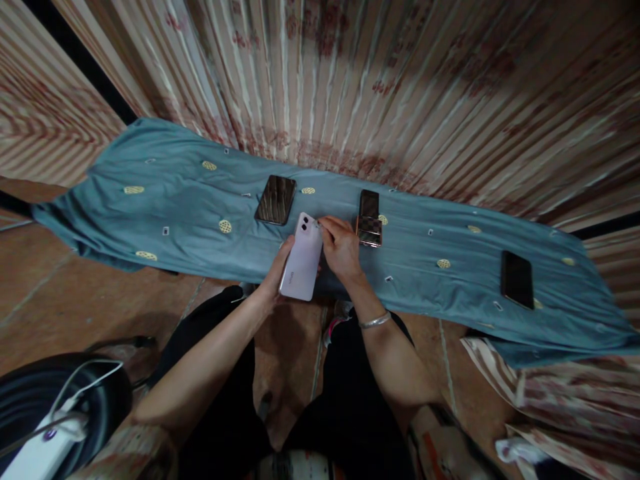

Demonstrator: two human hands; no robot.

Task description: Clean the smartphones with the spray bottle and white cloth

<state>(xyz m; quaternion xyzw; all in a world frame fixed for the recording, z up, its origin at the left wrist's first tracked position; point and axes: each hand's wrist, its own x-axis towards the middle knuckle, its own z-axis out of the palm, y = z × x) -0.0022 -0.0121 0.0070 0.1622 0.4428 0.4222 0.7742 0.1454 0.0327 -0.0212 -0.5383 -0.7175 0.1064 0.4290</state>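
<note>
At the centre of the frame I see my left hand (274, 280) wrapped round the lower left edge of a pale lilac smartphone (302, 257), back side up, its camera corner toward the top; the fingers are curled closed on it, thumb along the left rim; the phone is tilted, its upper end over the teal blue cloth with yellow oval motifs (175, 200), its lower end past the cloth's near edge above the terracotta tile floor (75, 300). My right hand (343, 250) rests just beside the phone's right edge, a silver bangle (375, 321) on the wrist; its fingertips are pinched together at the phone's upper right corner, touching near the camera, and whether something small sits between them I cannot tell. The cloth lies spread across the floor from the left to the lower right of the frame; on it, just above the lilac phone, lies a dark glossy phone (275, 199) screen up; to the right of my right hand a rose-gold edged dark phone (369, 218); well apart at right a black phone (517, 279). Striped reddish curtains (400, 80) fill the top; a white power strip (40, 447) sits at lower left.
</note>
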